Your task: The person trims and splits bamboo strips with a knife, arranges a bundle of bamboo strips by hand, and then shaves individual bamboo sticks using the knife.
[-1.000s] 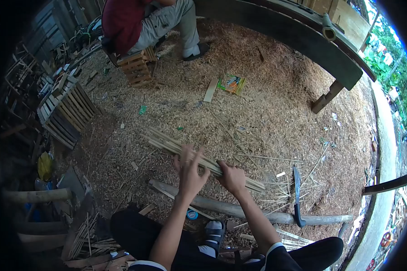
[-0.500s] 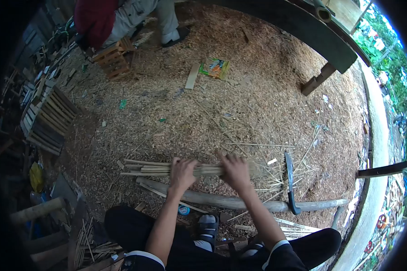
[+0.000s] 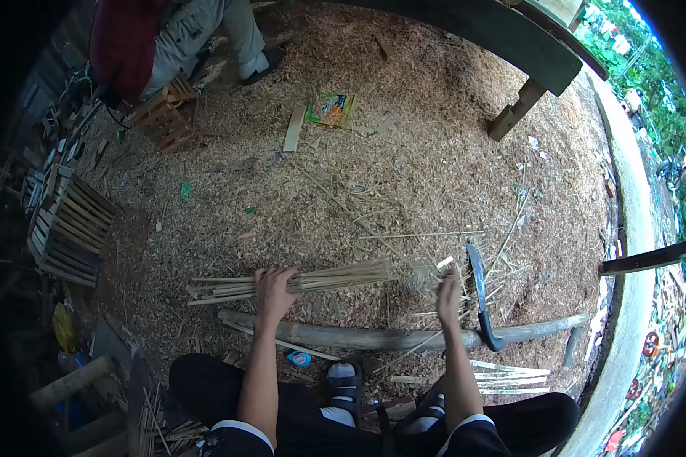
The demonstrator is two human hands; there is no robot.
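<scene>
A bundle of thin split bamboo strips [image 3: 335, 276] lies sideways in front of me, just above the ground. My left hand [image 3: 274, 293] is wrapped around it left of its middle. My right hand [image 3: 449, 298] is apart from the bundle, off its right end, with its somewhat blurred fingers stretched forward and nothing seen in them. Close to the right of that hand is a machete [image 3: 478, 282] with a dark blade and black handle [image 3: 490, 333]. Its handle rests across a long bamboo pole [image 3: 373, 338] lying in front of my feet.
More pale strips [image 3: 511, 378] lie by my right knee. A blue-and-white round object [image 3: 299, 358] sits near my left foot. Slatted wooden crates [image 3: 72, 221] stand at left. Another person [image 3: 198, 46] sits at the back left. A dark bench [image 3: 503, 46] stands at the back right.
My right hand has let go of the strips and moved right, toward the machete. My left hand still holds the bundle. The view has shifted slightly.
</scene>
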